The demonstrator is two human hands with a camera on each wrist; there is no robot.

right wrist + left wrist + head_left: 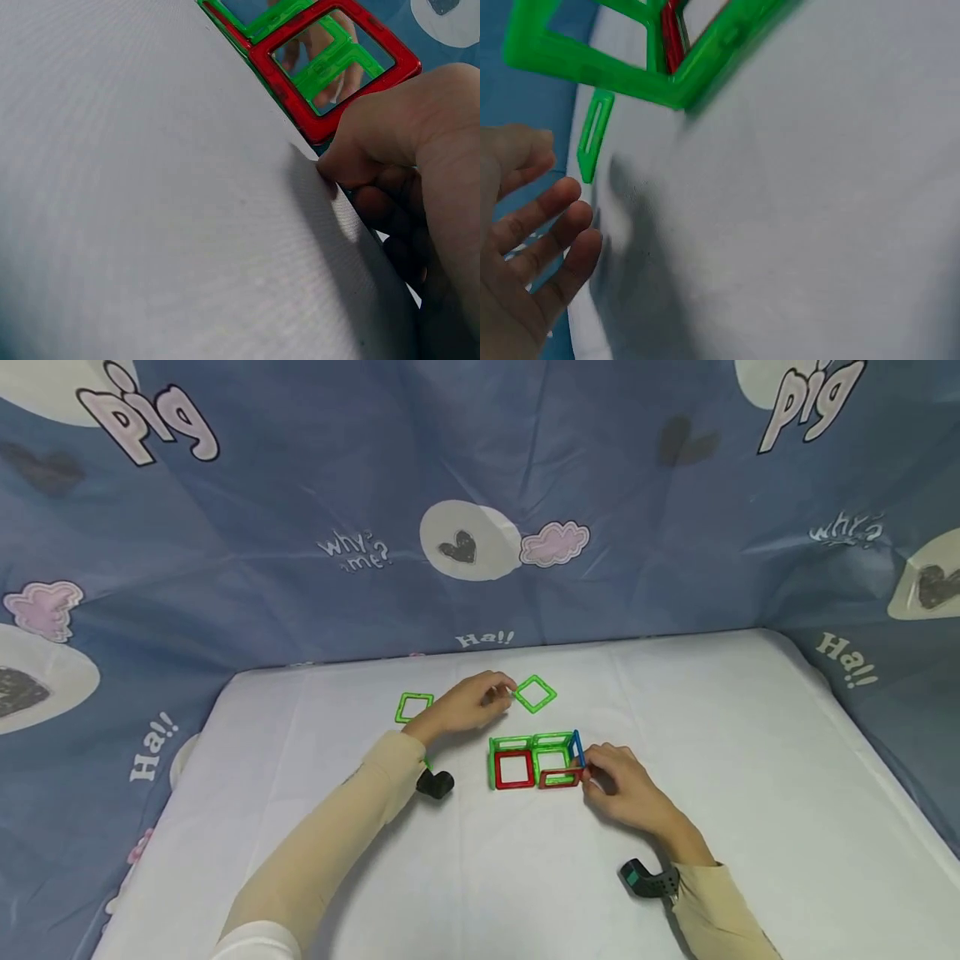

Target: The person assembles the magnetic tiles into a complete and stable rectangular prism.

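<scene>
A frame structure of magnetic tiles stands on the table, with green tiles, a flat-looking red square, a red tile at the front right and a blue tile at the right end. My right hand grips that right end, thumb and fingers at the corner of the red and blue tiles; the exact contact is partly hidden. Behind the structure my left hand hovers with loosely bent fingers, their tips beside a loose green square tile. In the left wrist view this green tile appears apart from the fingers.
Another green square tile lies left of my left wrist, partly covered by it. A bit of green shows under the left forearm. Black wrist cameras sit on both wrists. A blue patterned cloth rises behind the white table.
</scene>
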